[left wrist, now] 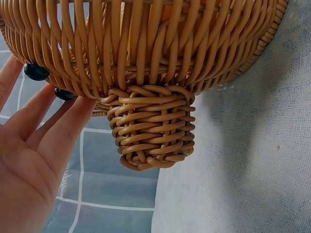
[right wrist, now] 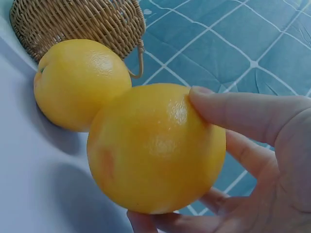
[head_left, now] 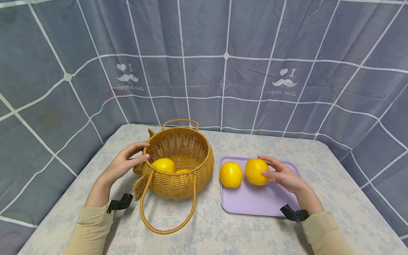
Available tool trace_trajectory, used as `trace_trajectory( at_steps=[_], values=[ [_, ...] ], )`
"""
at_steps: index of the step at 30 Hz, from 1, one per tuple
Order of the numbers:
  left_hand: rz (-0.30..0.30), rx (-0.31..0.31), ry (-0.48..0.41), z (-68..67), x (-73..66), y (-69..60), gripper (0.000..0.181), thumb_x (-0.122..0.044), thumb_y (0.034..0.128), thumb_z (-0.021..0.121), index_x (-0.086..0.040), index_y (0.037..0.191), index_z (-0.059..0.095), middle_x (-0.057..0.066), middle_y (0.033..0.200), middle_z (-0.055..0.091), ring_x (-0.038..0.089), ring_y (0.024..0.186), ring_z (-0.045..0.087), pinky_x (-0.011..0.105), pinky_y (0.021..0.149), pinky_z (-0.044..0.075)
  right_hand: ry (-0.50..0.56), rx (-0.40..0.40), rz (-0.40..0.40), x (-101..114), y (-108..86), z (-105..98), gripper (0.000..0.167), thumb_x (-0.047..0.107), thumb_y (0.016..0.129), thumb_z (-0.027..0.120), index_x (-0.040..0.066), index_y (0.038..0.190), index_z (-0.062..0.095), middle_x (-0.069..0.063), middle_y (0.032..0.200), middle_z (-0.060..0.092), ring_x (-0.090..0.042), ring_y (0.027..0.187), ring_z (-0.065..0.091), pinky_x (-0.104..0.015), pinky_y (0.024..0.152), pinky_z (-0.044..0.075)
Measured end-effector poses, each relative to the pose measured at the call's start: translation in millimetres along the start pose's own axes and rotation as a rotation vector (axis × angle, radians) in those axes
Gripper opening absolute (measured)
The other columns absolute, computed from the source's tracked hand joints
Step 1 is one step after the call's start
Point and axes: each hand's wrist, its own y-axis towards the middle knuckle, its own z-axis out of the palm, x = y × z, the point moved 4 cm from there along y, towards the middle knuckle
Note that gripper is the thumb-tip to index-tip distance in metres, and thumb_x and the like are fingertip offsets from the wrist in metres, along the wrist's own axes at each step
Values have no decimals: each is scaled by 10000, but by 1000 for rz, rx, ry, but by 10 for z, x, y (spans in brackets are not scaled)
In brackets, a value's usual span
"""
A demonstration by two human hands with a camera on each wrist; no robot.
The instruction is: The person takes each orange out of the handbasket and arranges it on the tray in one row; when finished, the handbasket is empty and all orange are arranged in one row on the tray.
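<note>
My left hand (head_left: 122, 163) rests its fairly straight fingers and thumb on the left rim of a round wicker basket (head_left: 178, 184). In the left wrist view, the basket's woven wall (left wrist: 150, 43) hides the fingertips. Inside are two yellow-orange fruits, one orange (head_left: 164, 165) plain to see and another (head_left: 183, 171) mostly behind the rim. With thumb and fingers around it, my right hand (head_left: 285, 177) grips an orange (head_left: 256, 172) over the lilac tray (head_left: 255, 205). Close to its left, a second orange (head_left: 231, 174) sits on the tray's left side.
One basket handle (head_left: 167, 232) hangs down toward the front; the other handle (head_left: 180, 120) stands up at the back. A woven foot (left wrist: 150, 128) sticks out below the basket. Behind the cloth-covered table (head_left: 204, 233) hangs a grey-blue checked curtain (head_left: 204, 78).
</note>
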Motion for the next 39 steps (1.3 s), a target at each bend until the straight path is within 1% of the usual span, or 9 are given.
trace_trajectory(
  at_steps=[3,5,11,14,19,26,31,34,39],
  values=[
    [-1,-4,5,1,-10,-8,431,-197,941,594,-35,1325,486,130,1438,375,217,1305,340,542,1007,297,-52,-26,16,-19,17,1,534,105,917,597,76,1408,387,-235,1396,266,-257,1028,509,-293,746,518],
    [2,-5,3,6,-18,-6,422,-188,941,592,-35,1321,489,131,1435,377,275,1315,326,555,1009,291,-90,-44,37,-32,26,3,563,130,911,613,53,1414,373,-232,1403,275,-280,1039,489,-299,737,510],
    [-3,-1,2,4,-22,-7,430,-197,940,594,-38,1325,485,135,1436,373,300,1325,311,535,1015,296,-169,-60,96,-61,30,42,598,201,893,645,80,1418,386,-235,1413,279,-381,1122,423,-369,777,464],
    [-6,4,5,-1,-6,-10,442,-204,941,594,-33,1331,477,149,1441,363,326,1326,301,552,1014,288,-198,-65,106,-71,30,64,609,224,888,654,85,1419,389,-243,1415,284,-382,1121,440,-383,779,460],
    [-14,8,6,5,4,-14,444,-210,942,591,-34,1333,474,150,1449,353,342,1329,291,558,1009,287,-212,-57,121,-81,42,97,621,241,894,649,68,1424,376,-252,1398,289,-341,1052,483,-393,762,489],
    [-7,6,4,9,1,-7,445,-207,942,593,-34,1334,473,152,1452,350,349,1331,287,563,1008,290,-212,-36,145,-94,24,96,626,262,908,632,75,1435,351,-266,1422,258,-336,1071,498,-376,778,498],
    [-7,7,3,9,6,-3,449,-209,941,593,-29,1334,471,152,1453,348,348,1334,282,569,1014,279,-197,-4,162,-124,16,73,626,254,914,626,91,1442,333,-278,1431,239,-325,1022,517,-392,772,505],
    [-15,10,0,8,4,-9,462,-216,942,592,-23,1341,461,149,1457,339,345,1340,271,571,1016,277,-207,14,157,-134,14,63,700,220,868,684,95,1450,316,-278,1439,235,-344,1058,516,-446,844,477],
    [-20,10,0,10,-2,-12,463,-220,944,590,-23,1342,459,146,1460,332,345,1343,264,569,1014,287,-275,31,143,-122,3,61,836,212,776,774,117,1455,297,-287,1430,252,-362,1084,532,-545,941,376]
  ],
)
